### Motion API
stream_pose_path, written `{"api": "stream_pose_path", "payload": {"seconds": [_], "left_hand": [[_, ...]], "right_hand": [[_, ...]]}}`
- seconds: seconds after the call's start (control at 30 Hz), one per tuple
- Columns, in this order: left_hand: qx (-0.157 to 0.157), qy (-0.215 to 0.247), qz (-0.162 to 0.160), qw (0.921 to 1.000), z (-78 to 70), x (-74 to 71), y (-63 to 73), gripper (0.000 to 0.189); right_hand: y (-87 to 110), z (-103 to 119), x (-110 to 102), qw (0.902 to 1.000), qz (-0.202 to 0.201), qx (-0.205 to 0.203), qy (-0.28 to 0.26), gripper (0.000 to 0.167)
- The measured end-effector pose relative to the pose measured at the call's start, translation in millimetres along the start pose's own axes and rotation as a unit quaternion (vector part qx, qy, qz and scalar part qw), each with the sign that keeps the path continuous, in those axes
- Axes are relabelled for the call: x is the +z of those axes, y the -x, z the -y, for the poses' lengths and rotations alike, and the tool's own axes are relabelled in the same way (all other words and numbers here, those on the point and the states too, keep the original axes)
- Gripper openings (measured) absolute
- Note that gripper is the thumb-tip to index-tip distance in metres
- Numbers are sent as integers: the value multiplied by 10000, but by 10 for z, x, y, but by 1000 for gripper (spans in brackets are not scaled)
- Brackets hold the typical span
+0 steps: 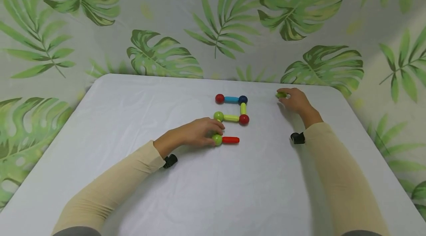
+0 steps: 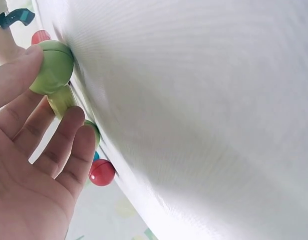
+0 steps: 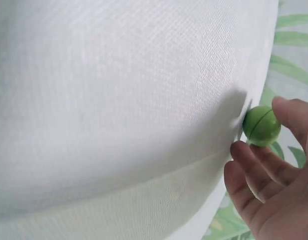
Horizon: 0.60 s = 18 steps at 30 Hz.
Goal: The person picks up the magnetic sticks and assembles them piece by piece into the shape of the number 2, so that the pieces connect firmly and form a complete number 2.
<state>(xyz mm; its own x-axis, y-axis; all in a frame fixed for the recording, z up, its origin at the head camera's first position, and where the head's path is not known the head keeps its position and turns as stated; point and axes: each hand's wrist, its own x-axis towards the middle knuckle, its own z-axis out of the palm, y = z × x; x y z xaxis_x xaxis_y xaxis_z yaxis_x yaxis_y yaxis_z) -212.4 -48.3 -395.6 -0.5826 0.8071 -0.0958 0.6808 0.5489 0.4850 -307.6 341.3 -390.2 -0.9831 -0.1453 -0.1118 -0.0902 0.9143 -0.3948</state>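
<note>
A chain of coloured balls and rods lies on the white table. My left hand (image 1: 201,132) pinches the light-green ball (image 2: 56,67) at its near end, thumb on one side. From that ball a red rod (image 1: 230,140) points right, and a yellow-green rod (image 2: 61,101) runs under my fingers toward another light-green ball (image 1: 218,116). Beyond it come a second yellow-green rod (image 1: 231,118), a red ball (image 1: 244,119), a short yellow rod (image 1: 243,108), a dark blue ball (image 1: 243,100), a light-blue rod (image 1: 231,100) and a red ball (image 1: 219,98). At the far right, my right hand (image 1: 296,101) holds a loose green ball (image 3: 262,126) between thumb and fingers, close over the table.
The white tabletop (image 1: 139,99) has rounded far corners, with my right hand near its back edge. Behind it hangs a leaf-patterned cloth (image 1: 233,58). Each wrist bears a small black camera, the left camera (image 1: 171,161) and the right camera (image 1: 297,138).
</note>
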Motion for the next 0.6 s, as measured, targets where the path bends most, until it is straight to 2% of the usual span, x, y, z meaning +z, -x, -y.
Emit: {"api": "stream_pose_path", "payload": {"seconds": [0.4,0.6], "left_hand": [[-6,82,49,10000,10,-11,2,36],[-33,105,56,9999,14,-27,1,36]], "right_hand": [[-36,10,52,9994,-293,166,-82,28],[-16,6,42,9990,-395,173,-72,26]]}}
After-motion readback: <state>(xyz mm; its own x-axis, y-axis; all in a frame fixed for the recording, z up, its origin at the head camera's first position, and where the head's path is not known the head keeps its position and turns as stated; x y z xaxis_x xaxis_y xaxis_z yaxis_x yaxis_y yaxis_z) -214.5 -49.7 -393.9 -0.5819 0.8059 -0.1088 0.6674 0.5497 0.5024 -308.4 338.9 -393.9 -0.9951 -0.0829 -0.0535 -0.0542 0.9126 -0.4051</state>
